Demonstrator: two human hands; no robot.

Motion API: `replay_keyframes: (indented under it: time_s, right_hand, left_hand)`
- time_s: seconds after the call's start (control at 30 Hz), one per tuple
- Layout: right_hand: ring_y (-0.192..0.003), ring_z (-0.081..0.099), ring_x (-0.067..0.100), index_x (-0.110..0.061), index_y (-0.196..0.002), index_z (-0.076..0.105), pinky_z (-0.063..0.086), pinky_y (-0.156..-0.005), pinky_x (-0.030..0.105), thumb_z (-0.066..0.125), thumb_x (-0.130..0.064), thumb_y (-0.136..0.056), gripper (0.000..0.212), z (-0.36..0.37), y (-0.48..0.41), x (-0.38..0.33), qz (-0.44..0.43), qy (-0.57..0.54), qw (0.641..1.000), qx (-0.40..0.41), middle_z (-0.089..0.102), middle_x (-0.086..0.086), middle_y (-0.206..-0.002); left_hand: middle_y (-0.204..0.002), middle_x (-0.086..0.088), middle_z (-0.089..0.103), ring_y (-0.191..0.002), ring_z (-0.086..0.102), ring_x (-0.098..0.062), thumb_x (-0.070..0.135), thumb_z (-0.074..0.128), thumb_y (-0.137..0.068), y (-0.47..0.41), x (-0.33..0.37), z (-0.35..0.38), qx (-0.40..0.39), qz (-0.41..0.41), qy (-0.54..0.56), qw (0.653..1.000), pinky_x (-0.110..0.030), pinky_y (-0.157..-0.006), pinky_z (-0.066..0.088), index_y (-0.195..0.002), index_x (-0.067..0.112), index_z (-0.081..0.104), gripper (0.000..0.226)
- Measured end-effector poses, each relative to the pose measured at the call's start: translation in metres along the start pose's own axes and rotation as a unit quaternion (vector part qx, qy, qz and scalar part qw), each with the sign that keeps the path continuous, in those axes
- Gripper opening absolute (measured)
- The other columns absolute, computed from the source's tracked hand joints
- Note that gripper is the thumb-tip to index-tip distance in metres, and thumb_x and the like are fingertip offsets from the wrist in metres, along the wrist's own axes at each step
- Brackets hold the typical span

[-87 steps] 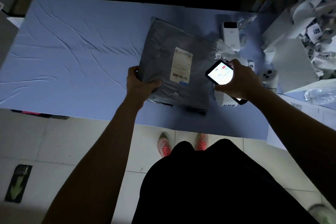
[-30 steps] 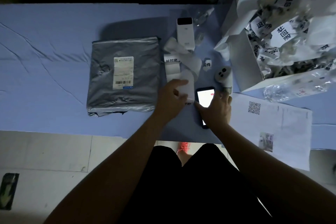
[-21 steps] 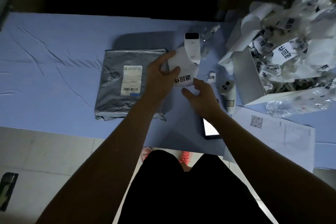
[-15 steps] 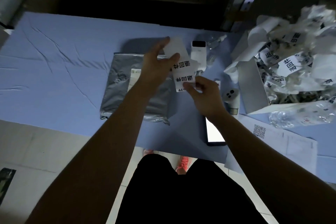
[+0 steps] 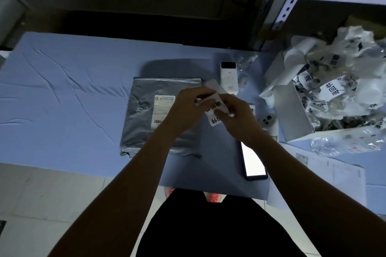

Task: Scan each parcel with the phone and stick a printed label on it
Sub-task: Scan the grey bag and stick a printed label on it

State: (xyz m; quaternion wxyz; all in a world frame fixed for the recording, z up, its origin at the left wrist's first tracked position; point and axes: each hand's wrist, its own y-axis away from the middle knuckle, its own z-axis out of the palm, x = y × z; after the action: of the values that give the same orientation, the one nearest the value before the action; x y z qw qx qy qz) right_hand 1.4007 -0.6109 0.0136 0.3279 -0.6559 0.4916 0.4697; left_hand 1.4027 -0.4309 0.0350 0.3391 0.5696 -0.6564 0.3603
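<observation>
**Label strip** (image 5: 215,120): white, held between both hands over the right edge of the grey parcel (image 5: 144,117). The left grip (image 5: 188,106) curled round its upper part, and the right grip (image 5: 236,115) pinched its lower part.

**Parcel:** flat on the bench (image 5: 62,100), with its barcoded shipping label (image 5: 161,106) partly behind the left wrist.

**Writing:** large black characters on the strip, seen upside down, 回 and 件 legible.

**Phone** (image 5: 252,160): screen lit, on the bench beneath the right forearm, as before.

**Change over half a second:** the grips had drawn closer together, and the left fingers were no longer spread.
</observation>
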Motion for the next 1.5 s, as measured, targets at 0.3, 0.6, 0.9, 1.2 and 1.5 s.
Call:
replay_keyframes:
  time_s: [0.3,0.6,0.9,1.2,1.5]
  right_hand:
    - [-0.094,0.073,0.013,-0.012,-0.115,0.072,0.058,-0.084,0.031,0.07,-0.008,-0.094,0.022,0.013,-0.001,-0.006,0.046,-0.04,0.998,0.032,0.076,0.003,-0.102]
    - [-0.085,0.077,0.019,-0.032,-0.095,0.077,0.061,-0.075,0.033,0.081,-0.031,-0.086,0.01,0.03,-0.006,-0.022,0.102,-0.154,0.973,0.137,0.08,0.001,-0.088]
    - [-0.093,0.075,0.012,-0.02,-0.119,0.063,0.059,-0.086,0.035,0.071,-0.019,-0.095,0.025,0.035,-0.001,-0.026,0.047,-0.048,0.995,0.074,0.079,-0.005,-0.091]
    - [-0.09,0.075,0.014,-0.02,-0.106,0.058,0.061,-0.077,0.034,0.067,-0.019,-0.098,0.013,0.039,0.007,-0.033,0.028,0.012,0.997,0.064,0.076,0.0,-0.091]
    - [-0.083,0.07,0.016,-0.014,-0.111,0.061,0.053,-0.067,0.023,0.064,-0.012,-0.097,0.014,0.025,0.013,0.008,0.138,0.153,0.964,0.169,0.074,0.008,-0.1]
  left_hand:
    - [-0.098,-0.008,0.076,-0.085,0.07,-0.018,0.018,0.066,-0.094,0.009,-0.01,-0.009,-0.028,0.033,-0.041,0.998,-0.039,-0.079,0.054,-0.107,0.006,0.074,0.019]
    - [-0.108,-0.004,0.073,-0.094,0.068,-0.022,0.031,0.051,-0.104,0.012,-0.016,-0.014,-0.073,0.121,-0.216,0.966,-0.043,-0.089,0.048,-0.128,0.011,0.061,0.033]
    - [-0.097,-0.003,0.077,-0.08,0.071,-0.018,0.022,0.053,-0.104,0.018,-0.022,-0.032,-0.053,0.107,-0.121,0.985,-0.037,-0.076,0.054,-0.11,0.015,0.073,0.023]
    - [-0.083,-0.002,0.075,-0.071,0.072,-0.016,0.029,0.049,-0.103,0.025,-0.025,-0.038,-0.073,0.037,-0.068,0.994,-0.02,-0.063,0.053,-0.093,0.01,0.074,0.032]
    - [-0.069,-0.011,0.065,-0.062,0.061,-0.027,0.02,0.053,-0.103,0.026,-0.023,-0.038,0.153,-0.032,-0.054,0.986,-0.048,-0.063,0.051,-0.084,0.003,0.068,0.029]
